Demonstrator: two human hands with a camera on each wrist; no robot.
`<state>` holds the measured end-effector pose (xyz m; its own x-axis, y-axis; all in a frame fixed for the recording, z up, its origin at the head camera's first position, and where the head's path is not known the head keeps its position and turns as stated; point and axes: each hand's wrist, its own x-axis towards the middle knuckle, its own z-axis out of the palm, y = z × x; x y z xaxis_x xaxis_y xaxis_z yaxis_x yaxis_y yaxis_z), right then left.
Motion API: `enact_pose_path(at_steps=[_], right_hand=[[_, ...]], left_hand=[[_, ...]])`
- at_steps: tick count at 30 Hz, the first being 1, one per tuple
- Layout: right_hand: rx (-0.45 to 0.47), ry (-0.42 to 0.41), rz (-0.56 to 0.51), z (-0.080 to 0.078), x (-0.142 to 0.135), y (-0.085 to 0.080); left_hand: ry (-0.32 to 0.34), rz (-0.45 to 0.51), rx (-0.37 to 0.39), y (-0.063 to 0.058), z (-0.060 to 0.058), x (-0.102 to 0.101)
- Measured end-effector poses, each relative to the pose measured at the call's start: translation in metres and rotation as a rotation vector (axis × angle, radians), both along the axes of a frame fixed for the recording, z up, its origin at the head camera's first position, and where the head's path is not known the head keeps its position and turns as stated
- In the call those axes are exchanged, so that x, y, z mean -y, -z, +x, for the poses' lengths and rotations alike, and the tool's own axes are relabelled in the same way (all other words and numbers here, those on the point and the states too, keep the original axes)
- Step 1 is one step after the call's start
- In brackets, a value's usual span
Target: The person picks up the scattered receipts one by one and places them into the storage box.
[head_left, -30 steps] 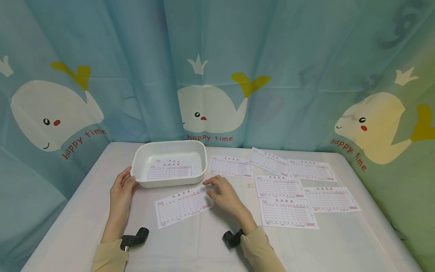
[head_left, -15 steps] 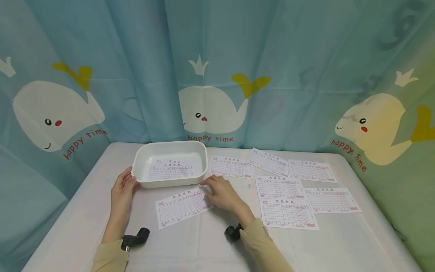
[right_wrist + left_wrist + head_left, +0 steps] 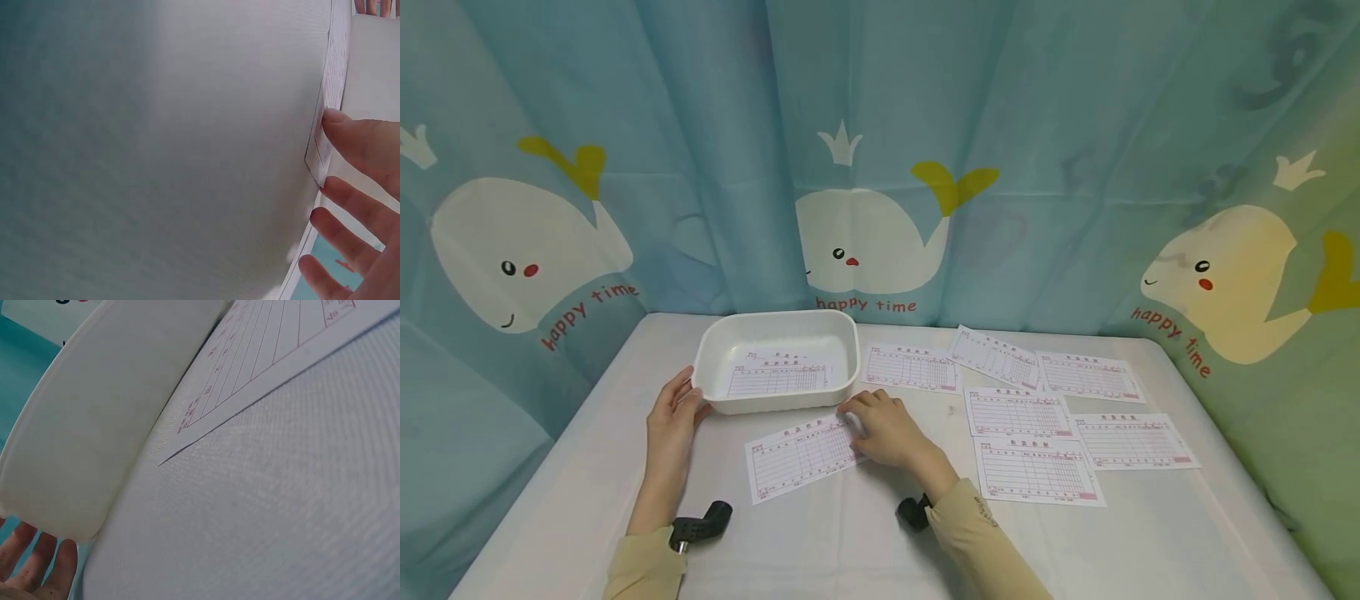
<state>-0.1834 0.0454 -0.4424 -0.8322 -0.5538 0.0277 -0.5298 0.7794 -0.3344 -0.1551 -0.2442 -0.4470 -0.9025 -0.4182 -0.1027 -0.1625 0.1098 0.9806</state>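
My left hand holds the front left corner of a white plastic tub; in the left wrist view its fingertips lie against the tub's end wall. Inside the tub lie printed receipt slips, overlapping. In front of it, a single receipt slip lies slanted on the table. My right hand pinches this slip's right end, thumb at the lower side and fingers at the upper. Up close in the right wrist view, the thumb touches the slip, whose end looks slightly bent.
Several more receipt slips are spread to the right, including one beside the tub and one nearest the front, some overlapping. A white cloth covers the table. Behind its back edge hangs a blue curtain with whale prints.
My right hand has moved slightly left over the slip's right end, with its fingers and thumb drawn closer together. My left hand stays at the tub, and the slips lie much as before.
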Motion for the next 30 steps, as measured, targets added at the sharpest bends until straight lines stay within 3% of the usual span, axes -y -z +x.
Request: enact_pose_path(at_steps=[11, 21, 30], right_hand=[[-0.002, -0.021, -0.019, 0.0023, -0.0006, -0.0012], [-0.004, -0.087, -0.126, 0.0002, -0.0005, 0.0004], [0.061, -0.097, -0.2, 0.0003, -0.0017, 0.002]], left_hand=[[0.002, -0.011, -0.011, -0.0024, 0.0004, -0.0021], [0.0, -0.019, -0.011, -0.0017, -0.0004, -0.0012], [-0.004, -0.007, -0.009, -0.0013, -0.0008, -0.0009]])
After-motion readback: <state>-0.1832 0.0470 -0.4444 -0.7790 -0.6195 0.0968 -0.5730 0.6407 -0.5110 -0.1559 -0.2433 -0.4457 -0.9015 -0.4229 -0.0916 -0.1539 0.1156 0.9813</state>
